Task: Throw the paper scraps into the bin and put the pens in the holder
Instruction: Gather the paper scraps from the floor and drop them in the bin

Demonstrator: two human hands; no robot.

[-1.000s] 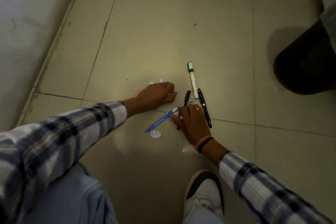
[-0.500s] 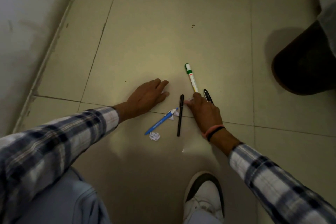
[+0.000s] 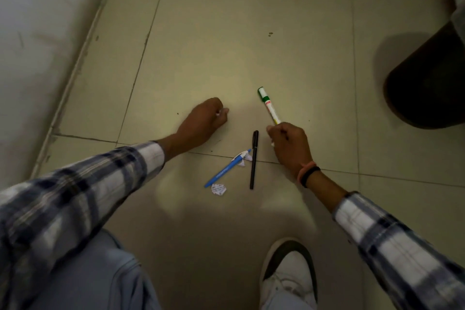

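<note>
**Gathering scraps and pens off the tiled floor, most of it still to do**

Crouching over the tiled floor (image 3: 226,45), the person has both hands down among the clutter. Farthest left, the left hand (image 3: 205,121) rests on the tile curled into a fist, with a speck of white showing between the fingers; it looks like a paper scrap held inside, though too little shows to be sure. Just right of that arm lies the blue pen (image 3: 226,169), with one crumpled scrap (image 3: 218,189) beside its lower end and another scrap (image 3: 245,158) touching its upper end. Next comes the black pen (image 3: 253,158), lying loose on the floor and touched by neither hand. Right of it, the right hand (image 3: 289,143) is closed around the lower end of the green-capped marker (image 3: 269,106), whose cap points away from the person; a bit of white also shows under the fingers. At the far right edge stands a dark bin (image 3: 427,83), well apart from everything. No pen holder is in view. Judging by this, nothing has reached its place yet: two scraps and two pens remain on the floor.
</note>
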